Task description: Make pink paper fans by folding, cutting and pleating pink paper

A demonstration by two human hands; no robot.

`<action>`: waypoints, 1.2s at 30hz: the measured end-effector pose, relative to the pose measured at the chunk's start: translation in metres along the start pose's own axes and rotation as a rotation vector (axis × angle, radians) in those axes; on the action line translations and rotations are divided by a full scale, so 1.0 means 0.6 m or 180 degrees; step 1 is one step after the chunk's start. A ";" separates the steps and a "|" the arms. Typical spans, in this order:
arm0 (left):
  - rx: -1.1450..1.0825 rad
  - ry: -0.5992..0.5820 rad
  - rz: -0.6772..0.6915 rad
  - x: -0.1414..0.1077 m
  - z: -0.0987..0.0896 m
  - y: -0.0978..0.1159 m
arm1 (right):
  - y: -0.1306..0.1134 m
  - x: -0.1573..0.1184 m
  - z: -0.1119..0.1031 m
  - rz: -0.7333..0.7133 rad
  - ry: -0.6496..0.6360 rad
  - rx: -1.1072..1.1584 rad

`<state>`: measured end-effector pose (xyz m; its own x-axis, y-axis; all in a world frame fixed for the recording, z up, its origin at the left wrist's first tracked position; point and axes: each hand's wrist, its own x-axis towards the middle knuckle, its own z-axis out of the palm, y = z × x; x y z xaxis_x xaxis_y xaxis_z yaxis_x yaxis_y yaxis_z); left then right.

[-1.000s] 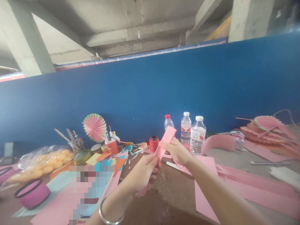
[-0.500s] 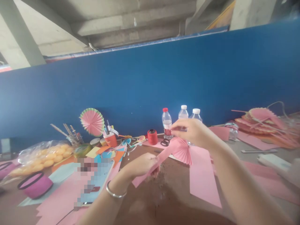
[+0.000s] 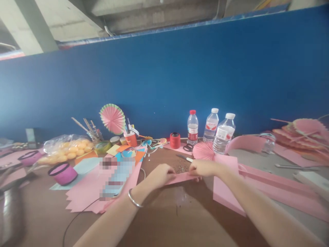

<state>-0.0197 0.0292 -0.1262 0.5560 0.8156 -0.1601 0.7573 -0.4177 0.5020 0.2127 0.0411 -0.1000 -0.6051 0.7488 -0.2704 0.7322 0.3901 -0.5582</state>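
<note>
A narrow pink paper strip [image 3: 181,178] is stretched low over the brown table between my hands. My left hand [image 3: 163,174], with a silver bangle on its wrist, pinches the strip's left end. The right end is gripped by the closed fingers of my right hand [image 3: 202,168]. Just behind my right hand lies a pleated pink paper fan [image 3: 204,151]. A knife-like tool [image 3: 183,157] rests beyond the strip, near small dark bits. Flat pink sheets [image 3: 226,187] lie under and beside my right forearm.
Bottles [image 3: 192,130], a red thread spool [image 3: 175,141] and scissors [image 3: 188,147] stand or lie at the back. On the left are a phone [image 3: 119,180], pink sheets [image 3: 79,192], a purple basket [image 3: 63,174] and bagged yellow balls [image 3: 69,149]. Folded fans [image 3: 303,132] are at right.
My right hand has come down from near the bottles and now holds the strip's right end. The pleated fan lies away from my hands. The view has shifted, showing more table at left.
</note>
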 end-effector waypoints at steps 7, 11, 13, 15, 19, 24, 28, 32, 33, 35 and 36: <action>0.0138 0.0474 0.0169 -0.025 0.034 -0.005 | 0.007 0.000 0.056 -0.0311 0.0860 -0.0609; 0.0269 0.0766 0.0267 -0.028 0.042 -0.013 | -0.008 0.014 0.091 -0.0930 0.0960 -0.0717; 0.0371 0.0823 0.0362 -0.034 0.047 -0.021 | -0.004 0.023 0.106 -0.1129 0.0963 -0.0705; 0.0442 0.0794 0.0452 -0.044 0.050 -0.028 | 0.006 0.029 0.117 -0.1257 0.1038 -0.0643; 0.0467 0.0701 0.0572 -0.062 0.052 -0.038 | 0.021 0.033 0.126 -0.1417 0.1216 -0.0474; 0.0395 0.0697 0.0595 -0.061 0.050 -0.042 | 0.025 0.031 0.127 -0.1506 0.1322 -0.0339; 0.0392 0.0696 0.0652 -0.057 0.048 -0.043 | 0.025 0.027 0.128 -0.1501 0.1393 -0.0328; 0.0418 0.0704 0.0770 -0.051 0.051 -0.050 | 0.024 0.027 0.131 -0.1526 0.1462 -0.0640; 0.0414 0.0714 0.0807 -0.048 0.052 -0.051 | 0.022 0.028 0.131 -0.1512 0.1450 -0.0767; 0.0390 0.0760 0.0892 -0.046 0.047 -0.049 | 0.018 0.027 0.129 -0.1519 0.1465 -0.1036; 0.0372 0.0808 0.0940 -0.049 0.040 -0.045 | 0.015 0.024 0.125 -0.1573 0.1558 -0.1154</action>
<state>-0.0483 0.0068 -0.1550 0.6642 0.7206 0.1987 0.6198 -0.6795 0.3925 0.1871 0.0151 -0.1675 -0.7424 0.5609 0.3663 0.5214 0.8271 -0.2099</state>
